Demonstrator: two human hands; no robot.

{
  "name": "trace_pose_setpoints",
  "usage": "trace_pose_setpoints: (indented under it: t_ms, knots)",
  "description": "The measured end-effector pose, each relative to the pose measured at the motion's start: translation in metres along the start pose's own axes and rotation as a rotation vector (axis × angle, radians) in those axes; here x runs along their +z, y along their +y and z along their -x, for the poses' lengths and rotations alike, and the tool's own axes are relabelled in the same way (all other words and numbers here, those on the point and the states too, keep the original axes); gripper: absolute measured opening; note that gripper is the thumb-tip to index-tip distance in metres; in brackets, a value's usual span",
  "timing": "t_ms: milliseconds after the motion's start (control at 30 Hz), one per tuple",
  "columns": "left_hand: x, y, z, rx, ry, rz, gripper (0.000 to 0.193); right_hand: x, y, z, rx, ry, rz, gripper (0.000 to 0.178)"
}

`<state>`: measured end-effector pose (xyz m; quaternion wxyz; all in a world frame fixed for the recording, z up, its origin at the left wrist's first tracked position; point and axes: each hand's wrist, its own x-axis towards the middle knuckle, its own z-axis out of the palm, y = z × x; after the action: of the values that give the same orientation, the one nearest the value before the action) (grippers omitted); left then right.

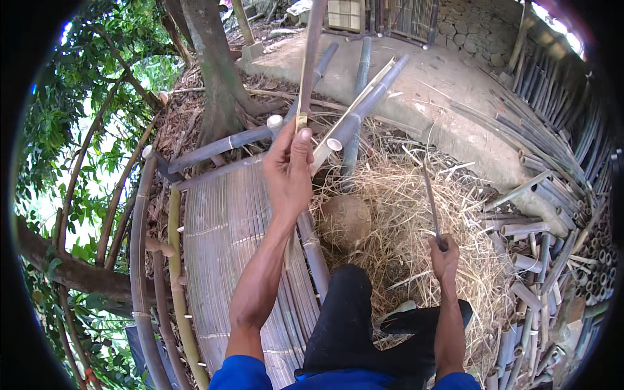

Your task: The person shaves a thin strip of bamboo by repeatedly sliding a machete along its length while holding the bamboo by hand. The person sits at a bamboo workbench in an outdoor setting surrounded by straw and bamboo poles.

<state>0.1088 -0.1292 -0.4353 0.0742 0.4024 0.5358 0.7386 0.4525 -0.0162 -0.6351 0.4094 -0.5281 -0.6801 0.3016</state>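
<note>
Raised in front of me, my left hand [291, 159] is closed around the lower end of a long bamboo strip [310, 62]. The strip stands nearly upright and runs past the upper edge of the view. Lower and to the right, my right hand [444, 255] grips the handle of a knife [431, 198] with a long, narrow, dark blade. Its blade points up and away over a heap of pale bamboo shavings [396, 208], apart from the strip. Just beyond my left hand lies a thick bamboo pole [370, 104] with a cut end toward me.
A slatted bamboo bench [214, 260] is at my left, with a bamboo rail [142, 260] beside it. A round wooden block [346, 222] sits among the shavings. Cut bamboo pieces [530, 263] are piled at right. A tree trunk [218, 65] rises beyond the bench.
</note>
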Motion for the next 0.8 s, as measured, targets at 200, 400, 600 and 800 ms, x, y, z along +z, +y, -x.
trace_pose_setpoints:
  t_ms: [200, 400, 600, 800]
  knots:
    - [-0.023, 0.040, 0.070, -0.276, -0.129, 0.051, 0.028, -0.012, -0.035, 0.013, 0.023, -0.098, -0.118, 0.036]
    - [-0.029, 0.028, 0.137, -0.678, -0.196, 0.191, 0.033, -0.027, -0.119, 0.033, -0.080, -0.243, -0.085, 0.044]
    - [-0.027, 0.030, 0.170, -0.837, -0.297, 0.257, 0.035, -0.022, -0.153, 0.059, -0.239, -0.414, 0.308, 0.055]
    - [-0.028, 0.039, 0.187, -0.886, -0.331, 0.273, 0.032, -0.022, -0.164, 0.066, -0.476, -0.415, 0.357, 0.060]
